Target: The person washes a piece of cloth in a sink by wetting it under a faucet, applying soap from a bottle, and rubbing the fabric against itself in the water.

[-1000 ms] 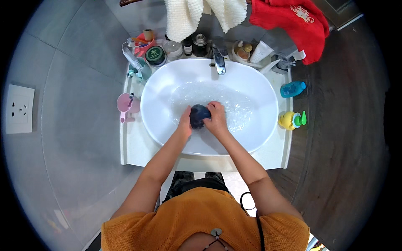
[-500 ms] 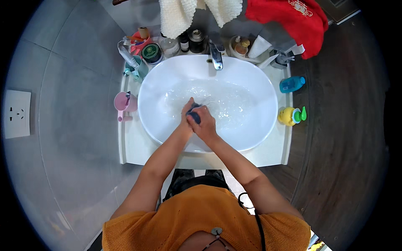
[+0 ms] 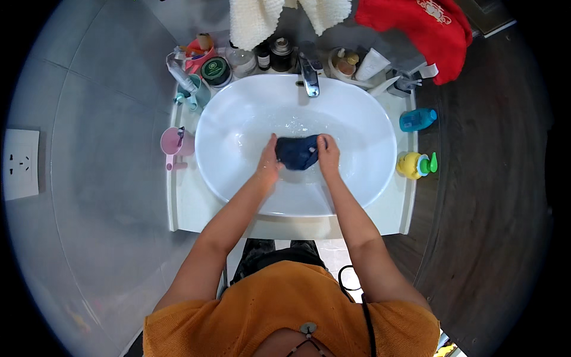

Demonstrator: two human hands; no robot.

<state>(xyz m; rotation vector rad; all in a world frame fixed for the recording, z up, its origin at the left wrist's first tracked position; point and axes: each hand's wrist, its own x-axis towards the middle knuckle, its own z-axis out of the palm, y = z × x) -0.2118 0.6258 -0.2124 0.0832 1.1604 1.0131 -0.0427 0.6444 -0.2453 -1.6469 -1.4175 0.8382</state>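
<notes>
A small dark blue cloth (image 3: 296, 153) is stretched between my two hands over the water in the white oval washbasin (image 3: 221, 119). Its exact kind I cannot make out. My left hand (image 3: 269, 162) grips its left edge, thumb side toward the cloth. At the opposite edge, my right hand (image 3: 328, 153) pinches the fabric near its upper corner. Beyond the cloth, the chrome faucet (image 3: 309, 80) juts over the basin's back rim. Rippling water (image 3: 294, 125) lies in the bowl.
To the left stand a pink cup (image 3: 172, 143), a teal cup (image 3: 201, 95) and a dark round jar (image 3: 215, 71). On the right are a blue bottle (image 3: 417, 120) and a yellow pump bottle (image 3: 411, 165). A white towel (image 3: 256, 24) and red cloth (image 3: 443, 44) hang behind.
My hands were pressed together around the bunched cloth. Now they are apart, the right one having moved rightward, and the cloth is spread between them.
</notes>
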